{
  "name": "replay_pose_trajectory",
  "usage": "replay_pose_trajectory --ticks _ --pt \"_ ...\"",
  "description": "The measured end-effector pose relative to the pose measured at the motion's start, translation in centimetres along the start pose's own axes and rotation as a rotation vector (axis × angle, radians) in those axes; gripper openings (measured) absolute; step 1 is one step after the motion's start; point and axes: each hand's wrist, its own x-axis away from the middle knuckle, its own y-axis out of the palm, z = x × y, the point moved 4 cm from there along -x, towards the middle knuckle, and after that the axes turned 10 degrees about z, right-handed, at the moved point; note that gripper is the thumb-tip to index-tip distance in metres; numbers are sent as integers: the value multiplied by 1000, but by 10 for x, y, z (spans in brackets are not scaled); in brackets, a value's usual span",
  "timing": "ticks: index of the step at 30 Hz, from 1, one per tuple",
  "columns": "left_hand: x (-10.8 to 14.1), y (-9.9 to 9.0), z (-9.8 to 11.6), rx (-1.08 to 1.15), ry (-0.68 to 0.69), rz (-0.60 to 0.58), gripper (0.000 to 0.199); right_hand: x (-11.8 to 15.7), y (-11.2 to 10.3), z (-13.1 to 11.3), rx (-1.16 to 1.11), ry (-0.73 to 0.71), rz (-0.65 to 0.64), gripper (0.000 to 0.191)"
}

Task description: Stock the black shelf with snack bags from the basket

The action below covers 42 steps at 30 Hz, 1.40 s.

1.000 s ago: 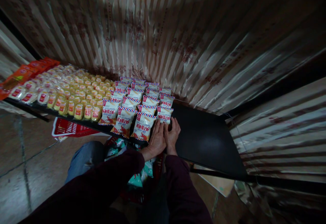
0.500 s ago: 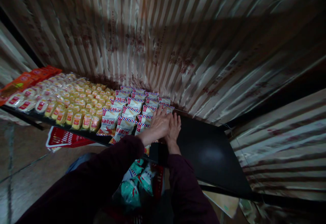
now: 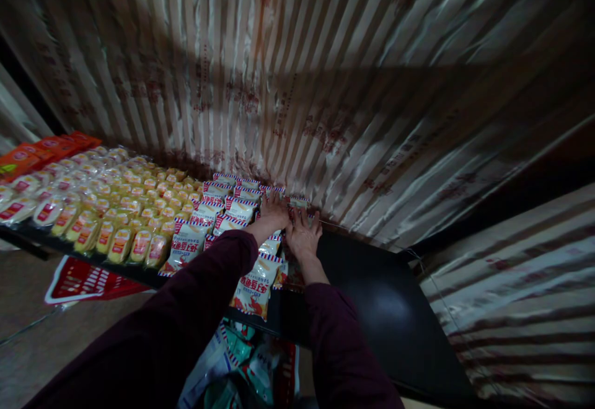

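White snack bags (image 3: 255, 285) with red print and striped edges stand in rows on the black shelf (image 3: 376, 297). My left hand (image 3: 273, 214) rests with spread fingers on bags toward the back of these rows. Just right of it, my right hand (image 3: 304, 235) lies over the rightmost bags, its fingers apart and pointing to the back. The two hands are side by side. Neither is wrapped round a bag. My sleeves and forearms cover some of the front bags.
Yellow-wrapped packs (image 3: 119, 241), pale packs (image 3: 46, 209) and orange bags (image 3: 53, 144) fill the shelf's left part. A red basket (image 3: 93, 279) and green bags (image 3: 260, 365) are below. A striped plastic sheet (image 3: 232, 56) hangs behind.
My hands, overlapping before, are now apart, the left one further left and back. A front white bag right of my left forearm now shows fully. The view has shifted slightly.
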Motion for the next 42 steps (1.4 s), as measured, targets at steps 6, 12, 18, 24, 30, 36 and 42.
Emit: replay_pose_trajectory --ticks 6,12,18,24,30,36,42 --pt "-14 8 -8 -15 -6 -12 54 -22 3 0 34 -37 -7 52" --pt "-17 9 -8 -33 34 -18 51 -30 9 -2 62 -53 -144 53" --pt "-17 13 -12 -52 41 -54 47 -34 16 -3 55 -52 -215 53" --pt "-18 15 -14 -63 48 -47 45 -39 20 -1 24 -35 -216 53" --pt "-17 13 -11 -79 86 -39 42 -40 27 4 -9 -23 -272 55" --pt "-14 13 -9 -113 107 -57 37 -35 28 3 17 -58 -212 52" --pt "-5 11 -10 -134 155 -46 35 -22 22 -2 16 -45 -155 49"
